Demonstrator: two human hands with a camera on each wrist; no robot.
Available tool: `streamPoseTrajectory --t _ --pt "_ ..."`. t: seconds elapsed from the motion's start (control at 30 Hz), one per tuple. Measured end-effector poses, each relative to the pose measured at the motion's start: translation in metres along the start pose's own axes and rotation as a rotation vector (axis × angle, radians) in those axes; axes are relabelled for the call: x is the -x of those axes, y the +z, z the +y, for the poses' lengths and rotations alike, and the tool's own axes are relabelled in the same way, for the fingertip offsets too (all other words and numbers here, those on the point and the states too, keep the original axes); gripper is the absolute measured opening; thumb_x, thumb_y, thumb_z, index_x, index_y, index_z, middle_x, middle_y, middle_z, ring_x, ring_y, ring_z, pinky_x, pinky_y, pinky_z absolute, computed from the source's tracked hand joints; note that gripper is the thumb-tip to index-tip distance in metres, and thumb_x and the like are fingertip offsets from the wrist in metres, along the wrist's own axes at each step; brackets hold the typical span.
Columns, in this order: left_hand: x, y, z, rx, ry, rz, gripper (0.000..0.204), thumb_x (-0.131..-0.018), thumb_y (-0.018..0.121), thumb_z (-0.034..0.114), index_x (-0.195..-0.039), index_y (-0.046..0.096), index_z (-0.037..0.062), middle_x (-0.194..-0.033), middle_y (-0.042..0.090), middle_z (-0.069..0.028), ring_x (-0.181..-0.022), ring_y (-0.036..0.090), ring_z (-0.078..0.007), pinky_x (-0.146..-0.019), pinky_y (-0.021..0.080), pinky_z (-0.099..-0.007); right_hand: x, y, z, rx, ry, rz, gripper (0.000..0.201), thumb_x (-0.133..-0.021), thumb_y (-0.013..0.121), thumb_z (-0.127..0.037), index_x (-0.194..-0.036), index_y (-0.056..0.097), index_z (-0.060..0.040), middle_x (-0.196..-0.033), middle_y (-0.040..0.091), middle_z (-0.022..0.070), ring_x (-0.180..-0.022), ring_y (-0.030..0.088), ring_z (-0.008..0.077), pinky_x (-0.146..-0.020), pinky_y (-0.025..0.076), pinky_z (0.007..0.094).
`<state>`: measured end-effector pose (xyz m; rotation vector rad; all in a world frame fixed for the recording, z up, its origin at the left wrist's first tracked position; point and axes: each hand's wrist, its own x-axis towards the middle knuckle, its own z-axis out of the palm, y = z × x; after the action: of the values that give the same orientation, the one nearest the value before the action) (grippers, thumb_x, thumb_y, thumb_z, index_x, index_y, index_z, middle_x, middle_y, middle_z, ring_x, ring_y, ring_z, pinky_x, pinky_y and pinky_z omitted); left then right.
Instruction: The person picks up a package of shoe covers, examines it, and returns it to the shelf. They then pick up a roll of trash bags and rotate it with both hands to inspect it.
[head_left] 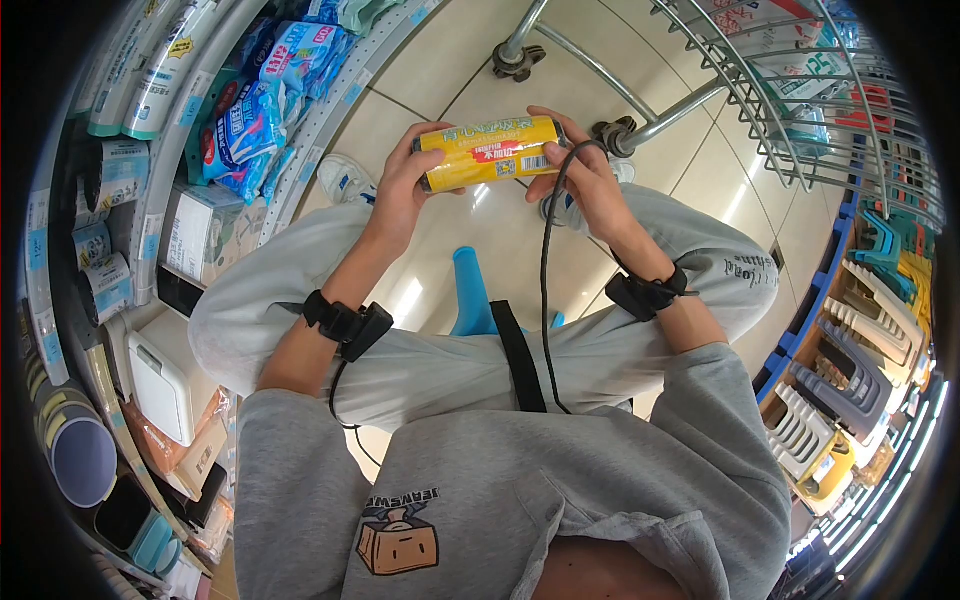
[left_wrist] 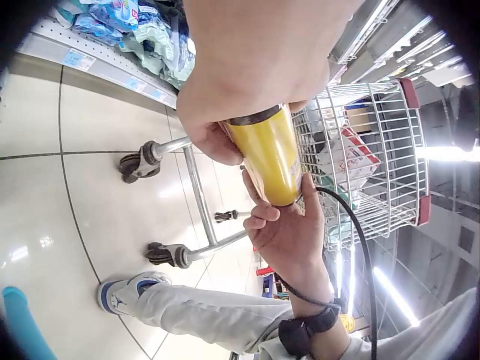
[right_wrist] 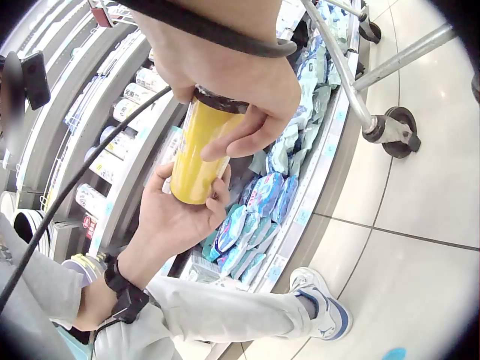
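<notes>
Both hands hold a roll of garbage bags point(head_left: 492, 153) with a yellow printed wrapper and dark ends, level above the floor between the knees. At its left end, the left hand point(head_left: 400, 185) grips it with the thumb on the front. The right hand point(head_left: 588, 190) grips the opposite end, fingers bent around it. From the left wrist, the plain yellow side of the roll point(left_wrist: 270, 161) shows between the two hands. In the right wrist view, the right hand point(right_wrist: 232, 71) covers the dark near end, and the left hand point(right_wrist: 176, 221) holds the far end.
A wire shopping cart point(left_wrist: 367, 161) with goods inside stands ahead to the right, its casters point(head_left: 518, 62) near the feet. Shelves at left carry blue packs point(head_left: 248, 130). Plastic stools point(head_left: 850, 370) line the right. A black cable point(head_left: 545, 290) passes the right hand.
</notes>
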<state>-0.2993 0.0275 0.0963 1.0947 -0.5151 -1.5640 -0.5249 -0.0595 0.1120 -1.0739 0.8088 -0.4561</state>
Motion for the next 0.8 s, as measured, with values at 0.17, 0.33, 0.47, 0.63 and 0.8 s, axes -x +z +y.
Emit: streamPoseTrajectory --t 0.17,0.33,0.47,0.63,0.8 --pt "-0.0001 0.0 0.0003 -0.035 -0.003 0.002 0.043 -0.088 0.054 0.021 -0.126 0.048 0.0033 -0.119 0.055 -0.0132 -0.106 0.059 -0.0221 -0.08 0.054 -0.0345 -0.0002 -0.0006 0.001 0.002 0.003 0.0 0.055 -0.099 0.051 -0.03 -0.144 0.033 -0.0032 -0.115 0.061 0.0129 -0.071 0.068 0.0167 -0.071 0.056 0.0271" --pt "-0.0001 -0.0006 -0.0005 -0.091 -0.005 -0.014 0.048 -0.086 0.053 0.023 -0.13 0.046 0.0035 -0.122 0.055 -0.0136 -0.109 0.059 -0.0224 -0.083 0.053 -0.0349 -0.0002 -0.0005 0.0012 0.009 0.004 -0.002 0.055 -0.099 0.051 -0.03 -0.144 0.033 -0.0035 -0.114 0.061 0.0134 -0.072 0.068 0.0163 -0.071 0.056 0.0261" --pt "0.0002 0.0002 -0.0004 -0.106 0.001 -0.02 0.048 -0.086 0.053 0.023 -0.129 0.046 0.0039 -0.122 0.054 -0.0135 -0.109 0.058 -0.0226 -0.083 0.053 -0.035 0.0 0.0003 0.0006 -0.006 0.005 0.002 0.051 -0.099 0.051 -0.03 -0.14 0.036 -0.0036 -0.112 0.061 0.0138 -0.072 0.068 0.0158 -0.071 0.056 0.0254" --pt "0.0011 0.0017 0.0006 -0.086 0.015 -0.021 0.043 -0.086 0.056 0.02 -0.125 0.049 0.0035 -0.118 0.054 -0.0132 -0.105 0.059 -0.0213 -0.079 0.053 -0.0321 -0.0005 0.0001 0.001 -0.013 0.019 -0.001 0.048 -0.099 0.052 -0.03 -0.137 0.039 -0.0037 -0.11 0.06 0.0131 -0.073 0.067 0.0151 -0.07 0.057 0.0249" --pt "0.0005 0.0008 -0.0009 -0.084 0.018 -0.026 0.042 -0.086 0.056 0.019 -0.125 0.049 0.0035 -0.118 0.054 -0.0128 -0.106 0.058 -0.0208 -0.081 0.052 -0.0325 -0.0013 0.001 0.0022 -0.027 0.011 0.011 0.045 -0.099 0.052 -0.028 -0.135 0.04 -0.0043 -0.11 0.06 0.012 -0.078 0.066 0.0144 -0.068 0.057 0.0247"
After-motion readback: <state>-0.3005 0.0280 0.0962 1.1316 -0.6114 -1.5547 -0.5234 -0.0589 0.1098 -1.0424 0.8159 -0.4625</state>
